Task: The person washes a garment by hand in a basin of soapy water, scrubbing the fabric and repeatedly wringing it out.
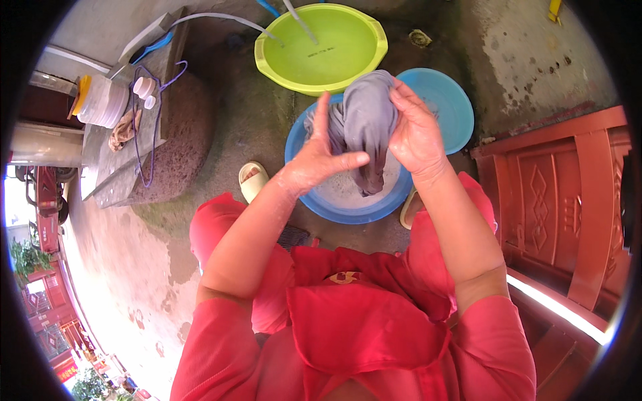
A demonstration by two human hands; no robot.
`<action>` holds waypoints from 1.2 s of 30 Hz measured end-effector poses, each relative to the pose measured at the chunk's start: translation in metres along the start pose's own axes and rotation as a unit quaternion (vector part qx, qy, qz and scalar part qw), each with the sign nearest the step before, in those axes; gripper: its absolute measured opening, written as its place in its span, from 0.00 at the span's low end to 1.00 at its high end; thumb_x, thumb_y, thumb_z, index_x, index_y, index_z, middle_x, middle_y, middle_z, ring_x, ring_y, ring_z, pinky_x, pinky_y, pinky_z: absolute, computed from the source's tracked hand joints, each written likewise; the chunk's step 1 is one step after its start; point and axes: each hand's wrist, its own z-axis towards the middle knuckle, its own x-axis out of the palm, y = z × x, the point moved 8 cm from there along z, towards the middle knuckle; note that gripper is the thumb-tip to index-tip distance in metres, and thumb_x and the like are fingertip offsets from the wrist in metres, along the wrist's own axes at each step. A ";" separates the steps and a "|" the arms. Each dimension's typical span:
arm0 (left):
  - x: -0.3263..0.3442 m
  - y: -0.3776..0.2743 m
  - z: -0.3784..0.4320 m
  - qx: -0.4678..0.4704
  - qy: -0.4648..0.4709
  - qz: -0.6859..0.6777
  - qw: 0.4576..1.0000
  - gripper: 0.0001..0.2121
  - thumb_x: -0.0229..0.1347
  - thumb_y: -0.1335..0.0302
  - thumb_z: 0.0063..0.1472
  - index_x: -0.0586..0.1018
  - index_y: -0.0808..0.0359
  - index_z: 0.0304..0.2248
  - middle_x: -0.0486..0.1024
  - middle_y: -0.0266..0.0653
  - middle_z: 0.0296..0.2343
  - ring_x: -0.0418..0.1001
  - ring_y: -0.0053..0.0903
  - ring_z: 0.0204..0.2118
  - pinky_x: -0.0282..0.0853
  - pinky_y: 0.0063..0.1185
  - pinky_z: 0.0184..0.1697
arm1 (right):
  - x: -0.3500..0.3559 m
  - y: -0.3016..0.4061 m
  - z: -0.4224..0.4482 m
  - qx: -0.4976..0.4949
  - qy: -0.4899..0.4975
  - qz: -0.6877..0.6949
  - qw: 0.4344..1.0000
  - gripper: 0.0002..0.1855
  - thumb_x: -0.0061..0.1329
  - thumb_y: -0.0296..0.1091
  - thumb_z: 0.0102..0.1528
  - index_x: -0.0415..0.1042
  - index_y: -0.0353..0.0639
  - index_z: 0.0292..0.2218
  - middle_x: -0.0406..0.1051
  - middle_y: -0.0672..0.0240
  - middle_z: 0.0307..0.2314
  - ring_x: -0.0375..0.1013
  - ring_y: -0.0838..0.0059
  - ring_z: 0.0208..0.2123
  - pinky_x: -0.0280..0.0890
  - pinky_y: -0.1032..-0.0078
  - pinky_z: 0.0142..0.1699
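Note:
A wet, bunched grey cloth [368, 115] hangs over a blue basin [346, 215] with cloudy, sudsy water. My right hand [419, 133] grips the cloth along its right side, with the thumb and fingers near its top. My left hand [318, 155] is on the near left of the cloth, its fingers spread and its thumb pointing right across the front. Whether the left palm touches the cloth, I cannot tell. Both hands look wet. More grey fabric shows behind my left fingers.
Beyond stands a yellow-green basin [346, 55] of water with hoses [301, 22] leading in. A light-blue basin [459, 115] sits at the right, near a red door panel [546, 200]. A stone slab [150, 120] at the left holds a purple hanger [155, 125], a plastic tub [103, 100] and a rag [125, 130].

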 end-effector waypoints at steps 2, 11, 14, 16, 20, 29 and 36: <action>0.007 0.009 0.003 -0.065 0.007 -0.072 0.995 0.39 0.58 0.74 0.50 0.45 0.65 0.56 0.59 0.43 0.48 0.59 0.25 0.50 0.55 0.25 0.52 | -0.002 0.003 0.000 -0.013 0.001 -0.034 0.999 0.17 0.40 0.27 0.54 0.60 0.35 0.46 0.66 0.63 0.40 0.66 0.72 0.43 0.60 0.73 0.50; -0.012 0.028 0.007 -0.128 -0.096 -0.436 0.886 0.11 0.44 0.71 0.61 0.66 0.67 0.41 0.69 0.41 0.39 0.68 0.28 0.42 0.65 0.28 0.47 | -0.032 -0.001 -0.008 0.057 -0.082 -0.414 0.905 0.24 0.42 0.38 0.56 0.57 0.38 0.51 0.65 0.66 0.41 0.64 0.76 0.43 0.61 0.77 0.47; -0.009 0.029 0.007 -0.156 -0.078 -0.481 0.859 0.15 0.42 0.68 0.62 0.65 0.68 0.44 0.68 0.43 0.40 0.68 0.32 0.43 0.64 0.31 0.48 | -0.050 -0.026 -0.015 0.114 -0.060 -0.465 0.876 0.24 0.42 0.46 0.56 0.61 0.40 0.49 0.66 0.68 0.39 0.65 0.77 0.41 0.61 0.77 0.45; -0.010 0.028 0.005 -0.173 -0.074 -0.495 0.848 0.16 0.42 0.67 0.62 0.64 0.69 0.45 0.68 0.44 0.41 0.68 0.33 0.43 0.63 0.31 0.48 | -0.048 -0.039 -0.020 0.148 -0.039 -0.493 0.857 0.24 0.41 0.47 0.56 0.62 0.39 0.47 0.67 0.67 0.39 0.65 0.77 0.41 0.61 0.78 0.45; -0.014 0.025 0.006 -0.155 -0.078 -0.515 0.839 0.19 0.45 0.68 0.59 0.63 0.70 0.47 0.68 0.44 0.41 0.67 0.34 0.43 0.63 0.31 0.48 | -0.042 -0.059 -0.029 0.215 0.010 -0.502 0.838 0.19 0.43 0.46 0.55 0.70 0.36 0.34 0.68 0.72 0.22 0.67 0.81 0.28 0.62 0.82 0.36; -0.058 0.024 -0.005 -0.150 -0.207 -0.343 0.904 0.20 0.52 0.81 0.52 0.63 0.66 0.45 0.69 0.42 0.37 0.68 0.29 0.40 0.65 0.27 0.45 | -0.078 -0.011 -0.008 -0.008 -0.193 -0.193 0.962 0.13 0.44 0.41 0.55 0.67 0.40 0.36 0.68 0.72 0.32 0.65 0.79 0.36 0.57 0.80 0.46; -0.056 0.024 -0.008 -0.171 -0.235 -0.279 0.915 0.16 0.55 0.76 0.52 0.67 0.62 0.41 0.71 0.39 0.35 0.69 0.26 0.37 0.67 0.26 0.41 | -0.060 0.015 -0.009 -0.037 -0.184 -0.455 0.871 0.18 0.47 0.47 0.53 0.65 0.44 0.40 0.63 0.72 0.29 0.59 0.82 0.32 0.56 0.83 0.38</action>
